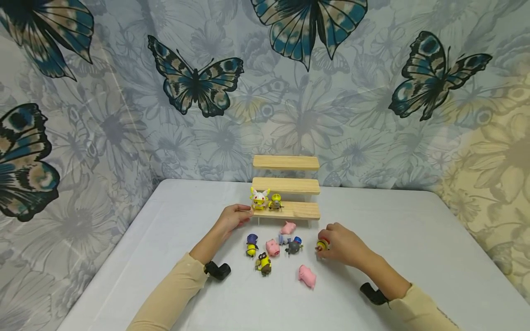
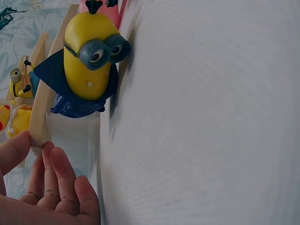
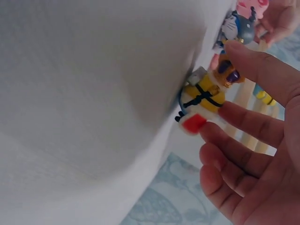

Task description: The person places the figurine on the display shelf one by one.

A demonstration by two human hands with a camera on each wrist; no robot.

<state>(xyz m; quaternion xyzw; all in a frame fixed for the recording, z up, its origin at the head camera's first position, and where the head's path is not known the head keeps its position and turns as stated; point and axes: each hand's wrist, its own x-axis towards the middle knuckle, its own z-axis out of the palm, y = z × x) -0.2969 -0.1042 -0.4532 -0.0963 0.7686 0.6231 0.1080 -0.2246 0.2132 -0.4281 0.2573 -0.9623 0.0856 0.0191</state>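
Observation:
My left hand (image 1: 233,219) pinches the left end of the bottom step of a three-tier wooden display shelf (image 1: 300,210) between thumb and fingers. On that step, near this hand, stand a yellow figurine with a white horned hood (image 1: 259,201) and a yellow-helmeted figurine (image 1: 275,202). To the right of the loose toys, my right hand (image 1: 344,244) holds a yellow minion figurine (image 3: 206,96) with black straps and a red-and-white part, low over the table. The thumb is at its head and the fingers at its other side. A blue-caped minion figurine (image 2: 89,61) looms large in the left wrist view.
Between the hands, pink pig figurines (image 1: 307,276), a brown-and-yellow minion figurine (image 1: 263,264) and a grey figurine with a blue hat (image 1: 294,246) lie or stand on the white-covered table (image 1: 165,294). Behind the shelf is a butterfly-patterned wall covering (image 1: 227,138).

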